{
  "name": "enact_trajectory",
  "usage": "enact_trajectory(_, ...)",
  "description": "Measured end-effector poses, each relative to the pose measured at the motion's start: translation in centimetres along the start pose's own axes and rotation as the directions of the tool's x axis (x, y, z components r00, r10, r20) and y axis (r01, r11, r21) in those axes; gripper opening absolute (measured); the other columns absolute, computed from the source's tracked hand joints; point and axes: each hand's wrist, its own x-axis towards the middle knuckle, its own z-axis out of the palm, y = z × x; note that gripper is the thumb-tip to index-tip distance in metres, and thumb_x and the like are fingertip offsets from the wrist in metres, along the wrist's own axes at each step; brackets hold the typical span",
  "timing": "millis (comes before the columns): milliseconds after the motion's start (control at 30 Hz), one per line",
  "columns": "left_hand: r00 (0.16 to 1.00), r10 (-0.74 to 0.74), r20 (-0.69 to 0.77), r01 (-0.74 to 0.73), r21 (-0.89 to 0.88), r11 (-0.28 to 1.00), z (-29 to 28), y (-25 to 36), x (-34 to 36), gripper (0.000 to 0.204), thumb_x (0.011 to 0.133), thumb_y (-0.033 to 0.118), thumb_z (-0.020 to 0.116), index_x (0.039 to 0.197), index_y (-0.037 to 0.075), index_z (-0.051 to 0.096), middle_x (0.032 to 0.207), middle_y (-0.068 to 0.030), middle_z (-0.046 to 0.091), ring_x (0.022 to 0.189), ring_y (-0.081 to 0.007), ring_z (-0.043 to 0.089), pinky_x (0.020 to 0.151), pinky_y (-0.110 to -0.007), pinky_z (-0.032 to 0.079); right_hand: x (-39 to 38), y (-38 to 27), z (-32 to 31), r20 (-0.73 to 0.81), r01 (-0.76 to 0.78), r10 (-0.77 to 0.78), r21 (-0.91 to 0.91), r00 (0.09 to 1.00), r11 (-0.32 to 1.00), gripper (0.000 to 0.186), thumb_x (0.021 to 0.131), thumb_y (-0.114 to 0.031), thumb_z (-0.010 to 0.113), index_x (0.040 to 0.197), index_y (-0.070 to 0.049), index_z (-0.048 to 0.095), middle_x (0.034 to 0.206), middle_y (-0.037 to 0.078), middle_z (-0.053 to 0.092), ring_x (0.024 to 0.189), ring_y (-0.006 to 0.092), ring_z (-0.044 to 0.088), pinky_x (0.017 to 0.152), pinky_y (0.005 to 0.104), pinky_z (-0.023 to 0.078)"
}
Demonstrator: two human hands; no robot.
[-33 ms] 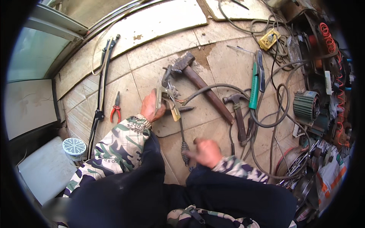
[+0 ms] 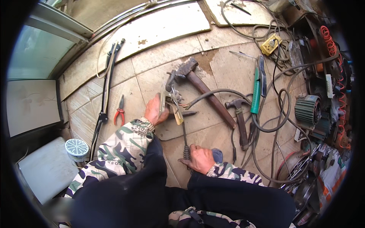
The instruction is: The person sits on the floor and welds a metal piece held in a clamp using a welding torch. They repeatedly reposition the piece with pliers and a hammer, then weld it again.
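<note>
While hands grip clamp (image 2: pixel 170 99) and rod (image 2: pixel 185 141), sledgehammer (image 2: pixel 205 91), claw hammer (image 2: pixel 239 117), red pliers (image 2: pixel 119 112) nearby

Daylit, evenly bright, soft and diffuse (no hard sun patches). Only faint, short shadows under the hammer (image 2: pixel 205 89) and cables (image 2: pixel 266 125) on the floor (image 2: pixel 228 64). Mild pale sheen on the light slab (image 2: pixel 159 26) at top and on the glass pane (image 2: pixel 38 57) at left. Strong fisheye bending: tile joints and the door frame curved toward the rim. Black vignette ringing the whole view, corners lost. Sharp at centre around the hands; soft and smeared at lower left by the white box (image 2: pixel 45 171) and at the far right clutter. Slight colour fringing at the rim.
</note>
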Motion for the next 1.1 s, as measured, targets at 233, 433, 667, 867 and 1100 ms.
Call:
enact_trajectory(233, 0.982, -0.172, 0.079, 0.174, -0.018, 0.985, -1.6, 3.1, 0.6, 0.034, 0.08, 0.011, 0.063, 0.106, -0.005, 0.049, 0.077, -0.0308, 0.064, 0.075, -0.0535, 0.063, 0.069, -0.058, 0.052, -0.3, 0.9, -0.6, 0.021, -0.105, 0.103, 0.26, 0.994, 0.96, 0.037, 0.082, -0.021, 0.069, 0.102, 0.008, 0.057, 0.093, 0.029, 0.067, 0.084, 0.0477, 0.068, 0.075, 0.0539, 0.054)
enact_trajectory(433, 0.98, -0.196, 0.022, 0.197, -0.074, 0.978, -1.1, 2.9, 0.7, 0.038, 0.079, 0.012, 0.067, 0.106, -0.007, 0.047, 0.077, -0.0302, 0.064, 0.076, -0.0527, 0.064, 0.069, -0.055, 0.052, -3.9, 3.7, -6.5, -0.003, -0.189, 0.211, 0.438, 0.977, 0.879, 0.033, 0.079, -0.014, 0.074, 0.102, 0.006, 0.061, 0.079, 0.018, 0.065, 0.072, 0.0341, 0.065, 0.068, 0.0436, 0.051)
enact_trajectory(667, 0.997, -0.074, 0.037, 0.077, -0.098, 0.992, -1.7, 1.4, 1.5, 0.038, 0.078, 0.011, 0.063, 0.109, -0.008, 0.051, 0.079, -0.0308, 0.063, 0.078, -0.0526, 0.064, 0.072, -0.055, 0.052, -4.2, 4.9, -10.7, -0.21, 0.129, -0.001, 0.597, 0.978, 0.792, 0.022, 0.089, -0.009, 0.076, 0.105, 0.001, 0.065, 0.073, 0.007, 0.058, 0.068, 0.0093, 0.055, 0.06, 0.0298, 0.045)
enact_trajectory(867, 0.987, -0.148, 0.068, 0.157, -0.151, 0.976, -0.8, 1.0, 2.0, 0.039, 0.077, 0.013, 0.063, 0.111, -0.005, 0.054, 0.081, -0.0295, 0.063, 0.079, -0.052, 0.063, 0.071, -0.054, 0.051, 3.0, 1.8, -12.5, -0.397, 0.038, 0.257, 0.601, 0.881, 0.799, 0.015, 0.103, -0.014, 0.061, 0.107, 0.001, 0.062, 0.072, 0.003, 0.059, 0.059, 0.0087, 0.058, 0.052, 0.0255, 0.046)
enact_trajectory(1100, 0.985, -0.165, 0.043, 0.169, -0.096, 0.981, -1.0, 0.7, 1.3, 0.042, 0.077, 0.012, 0.065, 0.114, -0.004, 0.052, 0.081, -0.0293, 0.063, 0.079, -0.0518, 0.063, 0.072, -0.055, 0.051, 7.2, -0.8, -12.9, -0.38, -0.018, 0.204, 0.44, 0.902, 0.898, 0.02, 0.097, -0.013, 0.067, 0.096, 0.004, 0.056, 0.083, 0.027, 0.063, 0.074, 0.0456, 0.063, 0.063, 0.0479, 0.047)
